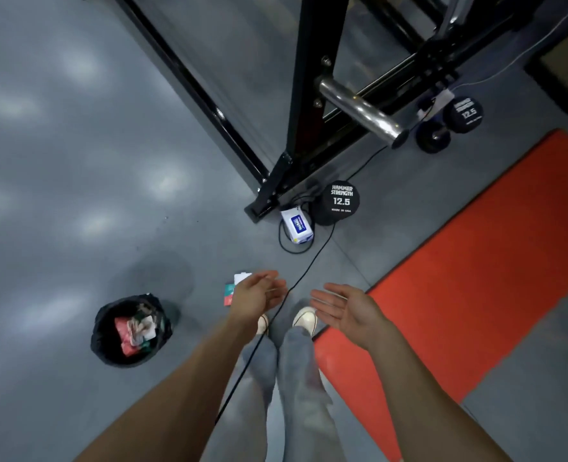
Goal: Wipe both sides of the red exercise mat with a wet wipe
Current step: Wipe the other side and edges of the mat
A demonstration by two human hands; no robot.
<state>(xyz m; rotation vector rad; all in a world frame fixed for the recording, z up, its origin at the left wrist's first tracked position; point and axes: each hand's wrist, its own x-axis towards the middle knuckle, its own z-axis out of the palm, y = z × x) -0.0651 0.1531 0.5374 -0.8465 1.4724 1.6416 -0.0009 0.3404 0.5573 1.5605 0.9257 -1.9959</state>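
Grey gym floor (pixel 75 161) fills our view — the red exercise mat (pixel 469 261) lies flat at our right. Our left hand (pixel 255 295) and right hand (pixel 346 311) hover palm-up, fingers relaxed, each grip holding nothing.

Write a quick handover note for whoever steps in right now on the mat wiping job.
Left hand: open, holding nothing.
Right hand: open, palm up, holding nothing.
Red exercise mat: flat on the floor, to the right of the feet.
Packet, possibly the wipes: on the floor, partly hidden behind the left hand.
Lined bin: at left, with rubbish inside.
Done: cannot tell whether any side is wiped.
Left: likely take a wipe and wipe both sides.
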